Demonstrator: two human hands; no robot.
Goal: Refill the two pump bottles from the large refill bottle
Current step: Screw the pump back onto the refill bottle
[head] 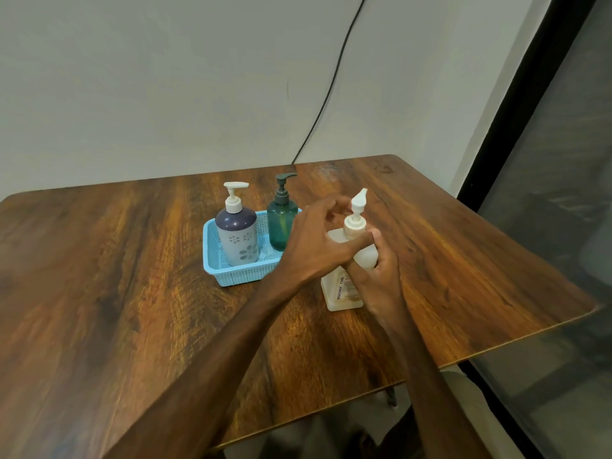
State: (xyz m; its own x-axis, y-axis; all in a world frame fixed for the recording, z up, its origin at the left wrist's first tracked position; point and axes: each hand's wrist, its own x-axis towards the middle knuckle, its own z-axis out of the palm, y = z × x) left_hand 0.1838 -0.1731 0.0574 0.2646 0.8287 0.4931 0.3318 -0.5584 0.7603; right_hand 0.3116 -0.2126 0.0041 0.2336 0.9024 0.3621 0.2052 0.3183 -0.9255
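A wood-grain desk (132, 276) against a pale wall carries the large refill bottle (341, 286), upright near the right edge beside a blue basket (231, 276) holding the floral pump bottle (236, 240) and the green pump bottle (281, 226), both capped. The right hand (381, 279) wraps the refill bottle's body; the left hand (318, 240) curls its fingers around the pump collar (354, 226), seemingly to unscrew it. The translucent plastic looks smooth and squeezable, likely heavy if full: best gripped low and firmly.
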